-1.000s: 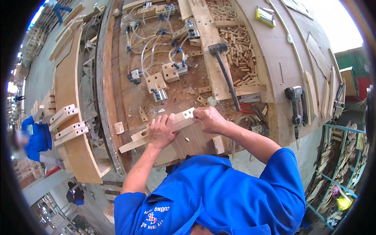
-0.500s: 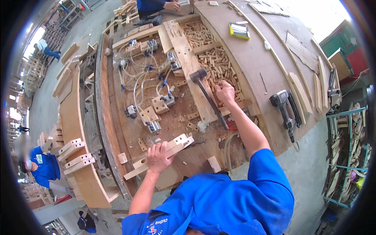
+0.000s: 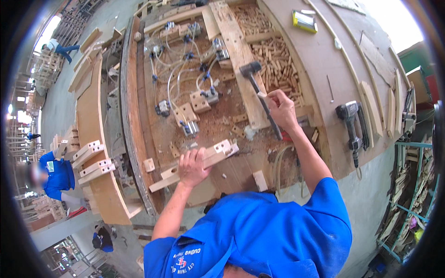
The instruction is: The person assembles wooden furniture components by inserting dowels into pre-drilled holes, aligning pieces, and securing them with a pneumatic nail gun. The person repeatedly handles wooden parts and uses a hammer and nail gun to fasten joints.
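Observation:
My left hand [image 3: 192, 169] is wrapped over a light wooden rail with drilled holes [image 3: 217, 153], which lies slantwise at the near side of the bench beside another strip. In my right hand [image 3: 282, 110] a small wooden dowel [image 3: 262, 94] is pinched, its end sticking out past the fingertips. Below that hand a dark mallet [image 3: 265, 103] rests on a wide plank, its head toward the far side. Beyond it, many similar loose dowels [image 3: 278, 62] fill a wooden bin.
Pneumatic clamps with clear hoses [image 3: 189, 55] stand left on the bench. To the right lie a power drill [image 3: 351, 127], a thin metal rod [image 3: 330, 88] and a yellow box [image 3: 304, 22]. Drilled wooden parts [image 3: 95, 169] sit on a side table; a co-worker [image 3: 58, 173] stands beyond.
My right hand has come back from the dowel bin toward me, and a dowel now shows in its fingers. My left hand stays on the rail. The whole view has shifted slightly.

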